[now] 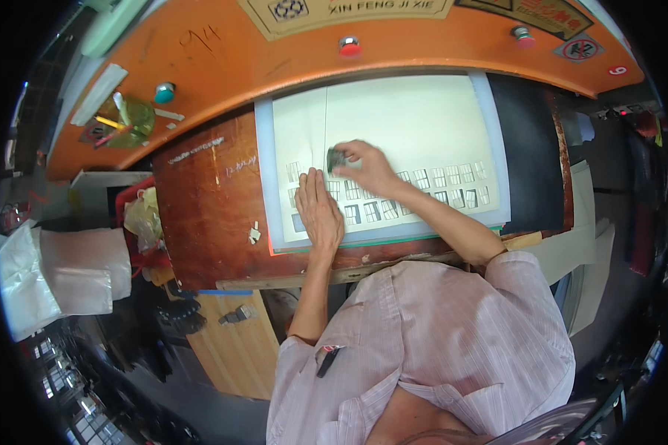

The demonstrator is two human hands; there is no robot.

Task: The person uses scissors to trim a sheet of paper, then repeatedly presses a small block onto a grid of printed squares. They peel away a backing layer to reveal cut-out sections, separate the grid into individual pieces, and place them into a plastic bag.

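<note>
A large pale sheet (401, 111) lies on a light blue board (265, 148). Along its near part run two rows of small rectangular metal-looking pieces (439, 178), some with dark squares beside them. My left hand (323, 215) rests flat at the left end of these rows, fingers stretched toward the far side and covering some pieces. Just beyond its fingertips, my right hand (369, 169) pinches a small dark block (336, 159) between thumb and fingers, at or slightly above the sheet. Whether the block touches the sheet I cannot tell.
An orange machine beam (289, 55) spans the far side, with a red button (349, 47) and a green button (165, 93). A clear cup of pens (132, 119) stands at left. Small pale scraps (254, 233) lie on the brown table (200, 200). Plastic bags (74, 267) hang farther left.
</note>
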